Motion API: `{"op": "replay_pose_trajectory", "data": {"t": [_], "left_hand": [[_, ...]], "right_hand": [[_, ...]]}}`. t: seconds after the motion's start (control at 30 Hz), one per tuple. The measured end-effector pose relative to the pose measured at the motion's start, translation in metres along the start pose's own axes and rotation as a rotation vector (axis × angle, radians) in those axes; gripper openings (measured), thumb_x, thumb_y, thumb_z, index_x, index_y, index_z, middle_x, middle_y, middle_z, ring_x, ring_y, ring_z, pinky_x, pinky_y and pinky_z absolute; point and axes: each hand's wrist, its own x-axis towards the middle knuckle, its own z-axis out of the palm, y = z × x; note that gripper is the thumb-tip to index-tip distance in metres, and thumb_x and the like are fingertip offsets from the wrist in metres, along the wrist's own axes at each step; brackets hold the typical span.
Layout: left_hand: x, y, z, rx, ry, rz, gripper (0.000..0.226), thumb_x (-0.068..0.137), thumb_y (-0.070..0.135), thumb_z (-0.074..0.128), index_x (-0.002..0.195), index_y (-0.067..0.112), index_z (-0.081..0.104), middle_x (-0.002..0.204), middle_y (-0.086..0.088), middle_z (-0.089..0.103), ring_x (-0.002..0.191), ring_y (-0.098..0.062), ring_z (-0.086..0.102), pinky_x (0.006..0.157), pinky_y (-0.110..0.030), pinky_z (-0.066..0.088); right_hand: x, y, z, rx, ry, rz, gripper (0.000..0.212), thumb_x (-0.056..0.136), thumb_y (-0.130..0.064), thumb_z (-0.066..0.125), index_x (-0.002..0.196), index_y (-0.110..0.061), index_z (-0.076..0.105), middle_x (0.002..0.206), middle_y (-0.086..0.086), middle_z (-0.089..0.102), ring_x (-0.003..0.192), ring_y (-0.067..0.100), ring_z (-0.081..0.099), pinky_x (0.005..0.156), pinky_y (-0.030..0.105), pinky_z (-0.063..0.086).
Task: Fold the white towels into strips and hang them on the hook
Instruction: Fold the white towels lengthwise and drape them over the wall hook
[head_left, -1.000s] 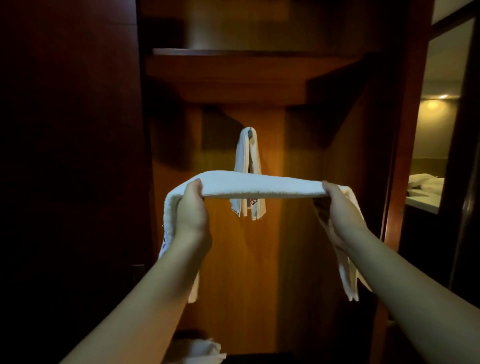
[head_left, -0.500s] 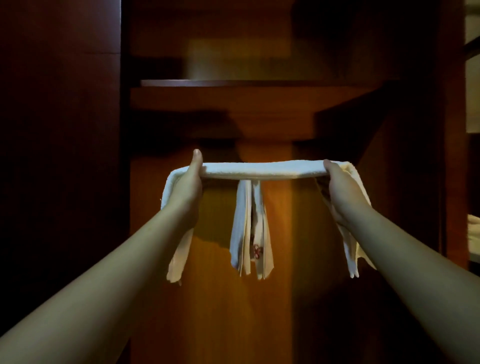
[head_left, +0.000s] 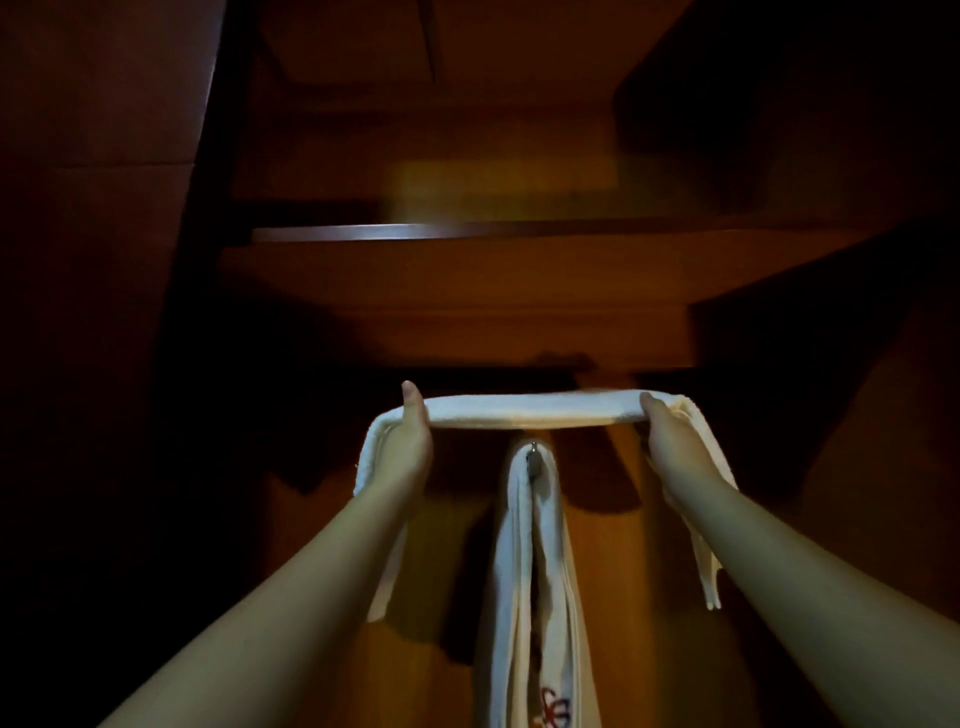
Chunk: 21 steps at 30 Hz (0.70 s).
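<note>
Head view: the left hand (head_left: 410, 441) and right hand (head_left: 670, 441) each grip one end of a white terry towel folded into a long strip (head_left: 530, 408), its long axis level and running straight from hand to hand, loose ends drooping past both wrists. Just below its middle, between the forearms, a second white folded towel (head_left: 519, 571) hangs lengthwise from a small metal hook (head_left: 533, 458) on the brown wooden cabinet wall (head_left: 618, 597), under a wooden shelf (head_left: 457, 280).

Both hands (head_left: 413, 441) raised, fingers curled
</note>
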Motion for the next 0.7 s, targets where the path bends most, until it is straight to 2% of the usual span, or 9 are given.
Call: {"op": "replay_pose_trajectory", "data": {"t": [0.07, 0.17, 0.23, 0.33, 0.4, 0.47, 0.53, 0.6, 0.7], "left_hand": [[0.016, -0.011, 0.008, 0.019, 0.0, -0.009, 0.095, 0.091, 0.078, 0.03, 0.148, 0.002, 0.042, 0.154, -0.017, 0.042, 0.142, -0.03, 0.039, 0.114, -0.041, 0.029], [0.034, -0.026, 0.016, 0.046, 0.014, -0.017, 0.096, 0.091, 0.078, 0.027, 0.15, 0.003, 0.039, 0.155, -0.02, 0.039, 0.144, -0.032, 0.036, 0.116, -0.045, 0.028], [0.045, -0.03, 0.02, 0.025, -0.025, -0.068, 0.1, 0.09, 0.08, 0.026, 0.154, 0.004, 0.029, 0.16, -0.019, 0.029, 0.149, -0.032, 0.028, 0.119, -0.048, 0.021], [0.062, -0.035, 0.022, 0.011, -0.072, -0.13, 0.104, 0.088, 0.083, 0.024, 0.156, 0.005, 0.023, 0.163, -0.016, 0.023, 0.151, -0.03, 0.021, 0.121, -0.047, 0.015], [0.072, -0.04, 0.024, 0.007, -0.084, -0.149, 0.104, 0.088, 0.083, 0.023, 0.156, 0.004, 0.023, 0.163, -0.016, 0.023, 0.151, -0.029, 0.021, 0.122, -0.046, 0.014], [0.079, -0.047, 0.026, -0.007, -0.09, -0.178, 0.104, 0.089, 0.082, 0.024, 0.156, 0.004, 0.024, 0.162, -0.016, 0.027, 0.151, -0.028, 0.024, 0.122, -0.045, 0.015], [0.084, -0.058, 0.026, 0.003, -0.062, -0.187, 0.103, 0.089, 0.082, 0.025, 0.155, 0.002, 0.026, 0.161, -0.017, 0.03, 0.149, -0.029, 0.027, 0.123, -0.045, 0.017], [0.085, -0.069, 0.025, -0.005, -0.057, -0.163, 0.101, 0.09, 0.08, 0.025, 0.154, 0.002, 0.027, 0.161, -0.017, 0.028, 0.15, -0.029, 0.026, 0.123, -0.045, 0.017], [0.087, -0.078, 0.025, -0.042, -0.058, -0.116, 0.095, 0.093, 0.076, 0.027, 0.152, 0.001, 0.034, 0.159, -0.017, 0.034, 0.148, -0.028, 0.031, 0.123, -0.045, 0.019]], "right_hand": [[0.018, 0.012, 0.004, 0.002, 0.005, 0.026, 0.063, 0.097, -0.051, 0.051, 0.145, -0.012, 0.046, 0.138, 0.013, 0.057, 0.13, 0.03, 0.051, 0.115, 0.047, 0.034], [0.041, 0.029, 0.01, 0.012, 0.021, 0.033, 0.05, 0.099, -0.047, 0.053, 0.133, -0.009, 0.056, 0.109, 0.005, 0.065, 0.121, 0.027, 0.057, 0.112, 0.044, 0.039], [0.052, 0.036, 0.016, 0.0, 0.006, 0.035, 0.05, 0.1, -0.046, 0.052, 0.13, -0.007, 0.057, 0.101, 0.006, 0.064, 0.119, 0.028, 0.058, 0.111, 0.044, 0.04], [0.067, 0.044, 0.024, 0.031, -0.066, 0.089, 0.052, 0.102, -0.047, 0.046, 0.131, -0.006, 0.057, 0.113, 0.01, 0.058, 0.115, 0.025, 0.053, 0.102, 0.034, 0.036], [0.075, 0.05, 0.028, 0.021, -0.079, 0.104, 0.05, 0.102, -0.047, 0.045, 0.13, -0.007, 0.057, 0.112, 0.013, 0.056, 0.11, 0.026, 0.051, 0.094, 0.035, 0.034], [0.079, 0.059, 0.03, -0.027, -0.069, 0.104, 0.049, 0.101, -0.049, 0.045, 0.127, -0.009, 0.058, 0.104, 0.013, 0.057, 0.101, 0.029, 0.055, 0.087, 0.038, 0.04], [0.082, 0.071, 0.03, -0.047, -0.08, 0.139, 0.054, 0.099, -0.053, 0.047, 0.128, -0.009, 0.058, 0.112, 0.015, 0.06, 0.111, 0.035, 0.059, 0.098, 0.044, 0.044], [0.081, 0.082, 0.028, -0.057, -0.092, 0.147, 0.058, 0.097, -0.055, 0.049, 0.131, -0.009, 0.059, 0.126, 0.016, 0.062, 0.123, 0.037, 0.056, 0.112, 0.049, 0.039], [0.08, 0.09, 0.029, -0.077, -0.124, 0.12, 0.063, 0.095, -0.058, 0.05, 0.137, -0.012, 0.056, 0.134, 0.017, 0.059, 0.126, 0.033, 0.054, 0.114, 0.048, 0.036]]}}
